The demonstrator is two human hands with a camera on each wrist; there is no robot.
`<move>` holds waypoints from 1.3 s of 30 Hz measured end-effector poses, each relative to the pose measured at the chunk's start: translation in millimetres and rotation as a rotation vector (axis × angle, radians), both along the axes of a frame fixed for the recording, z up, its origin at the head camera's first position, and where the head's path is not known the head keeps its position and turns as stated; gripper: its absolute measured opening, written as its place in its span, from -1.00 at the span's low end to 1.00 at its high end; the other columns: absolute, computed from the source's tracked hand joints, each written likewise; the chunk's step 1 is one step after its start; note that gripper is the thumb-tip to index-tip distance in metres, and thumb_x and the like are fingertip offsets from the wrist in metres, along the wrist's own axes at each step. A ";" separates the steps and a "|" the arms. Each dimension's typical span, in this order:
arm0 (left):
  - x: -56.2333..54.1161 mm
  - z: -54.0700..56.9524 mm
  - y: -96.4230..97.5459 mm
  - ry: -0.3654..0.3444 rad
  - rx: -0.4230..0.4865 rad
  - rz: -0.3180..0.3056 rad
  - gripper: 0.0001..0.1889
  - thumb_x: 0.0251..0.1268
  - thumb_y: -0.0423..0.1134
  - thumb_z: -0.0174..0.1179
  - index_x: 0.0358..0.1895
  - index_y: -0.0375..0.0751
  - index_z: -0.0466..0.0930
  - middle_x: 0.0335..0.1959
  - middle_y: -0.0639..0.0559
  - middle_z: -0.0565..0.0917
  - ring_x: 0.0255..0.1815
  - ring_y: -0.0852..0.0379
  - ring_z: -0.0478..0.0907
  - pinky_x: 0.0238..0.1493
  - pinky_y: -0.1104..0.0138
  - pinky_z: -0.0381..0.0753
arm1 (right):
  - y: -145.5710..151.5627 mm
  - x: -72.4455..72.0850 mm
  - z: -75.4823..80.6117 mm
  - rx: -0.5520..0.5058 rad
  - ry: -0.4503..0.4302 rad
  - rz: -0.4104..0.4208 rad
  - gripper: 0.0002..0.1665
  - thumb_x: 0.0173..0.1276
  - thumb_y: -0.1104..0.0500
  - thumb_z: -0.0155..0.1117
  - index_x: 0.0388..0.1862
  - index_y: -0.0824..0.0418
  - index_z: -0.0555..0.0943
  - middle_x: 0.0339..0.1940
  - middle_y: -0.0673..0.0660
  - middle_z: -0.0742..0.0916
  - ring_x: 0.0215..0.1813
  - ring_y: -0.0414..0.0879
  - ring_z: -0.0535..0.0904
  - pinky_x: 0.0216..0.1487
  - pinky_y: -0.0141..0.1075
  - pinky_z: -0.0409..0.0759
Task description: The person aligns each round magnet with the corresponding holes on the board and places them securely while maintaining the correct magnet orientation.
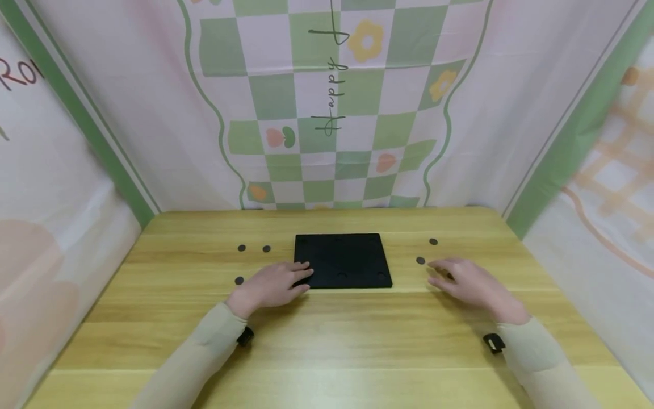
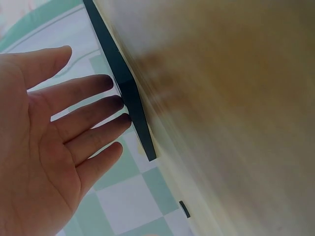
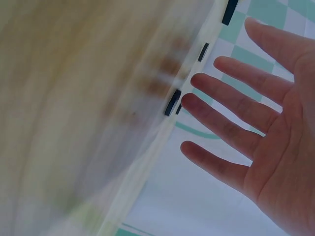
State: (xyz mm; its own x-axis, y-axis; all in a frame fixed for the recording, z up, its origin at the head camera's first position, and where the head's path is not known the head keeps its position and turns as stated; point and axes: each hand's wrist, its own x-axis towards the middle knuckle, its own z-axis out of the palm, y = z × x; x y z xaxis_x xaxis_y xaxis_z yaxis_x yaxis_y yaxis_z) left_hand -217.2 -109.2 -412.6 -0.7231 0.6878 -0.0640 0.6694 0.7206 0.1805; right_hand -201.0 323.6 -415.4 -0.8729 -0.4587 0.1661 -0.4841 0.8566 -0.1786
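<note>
A flat black board (image 1: pixel 341 258) with shallow round recesses lies on the table. My left hand (image 1: pixel 271 286) is at its left edge, fingers extended and fingertips right at the board's surface; the left wrist view shows the board's thin edge (image 2: pixel 129 93) beside those fingertips. To the board's right, my right hand (image 1: pixel 470 284) hovers low over the table with fingers spread and holds nothing. A small dark disc (image 1: pixel 420 261) lies just ahead of its fingertips. Another disc (image 3: pixel 173 102), largely covered by this hand in the head view, shows near the fingertips in the right wrist view.
Several more dark discs lie flat on the wooden table (image 1: pixel 327 346): one disc (image 1: pixel 433 241) at the far right, and on the left a disc (image 1: pixel 266 249), a second disc (image 1: pixel 242 247) and a nearer disc (image 1: pixel 239 280). Patterned cloth (image 1: pixel 424 40) hangs behind and along both sides.
</note>
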 end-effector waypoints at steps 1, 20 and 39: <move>0.3 0.1 0.2 0.001 -0.001 -0.001 -0.49 0.48 0.06 -0.10 0.36 -0.09 0.37 0.40 -0.04 0.34 0.40 -0.03 0.30 0.34 0.09 0.34 | 1.9 0.5 -0.2 0.003 0.005 -0.005 -0.51 0.31 0.02 0.27 0.06 0.36 0.59 -0.02 0.34 0.69 0.01 0.25 0.61 0.06 0.11 0.54; 1.8 0.7 3.7 0.014 -0.005 -0.003 -0.51 0.48 0.05 -0.10 0.33 -0.10 0.40 0.38 -0.03 0.36 0.38 0.00 0.33 0.32 0.12 0.37 | 29.5 -0.4 2.3 -0.029 -0.081 -0.070 -0.47 0.32 0.03 0.26 0.13 0.37 0.55 0.03 0.34 0.67 0.04 0.26 0.59 0.11 0.16 0.48; 1.3 -0.1 5.1 -0.005 -0.012 0.013 -0.51 0.48 0.05 -0.10 0.33 -0.07 0.40 0.39 -0.01 0.36 0.39 0.00 0.31 0.33 0.12 0.37 | 41.8 -6.5 -1.6 -0.092 -0.096 -0.033 -0.54 0.28 0.12 0.31 0.07 0.37 0.58 -0.03 0.29 0.70 -0.04 0.15 0.64 0.02 0.07 0.58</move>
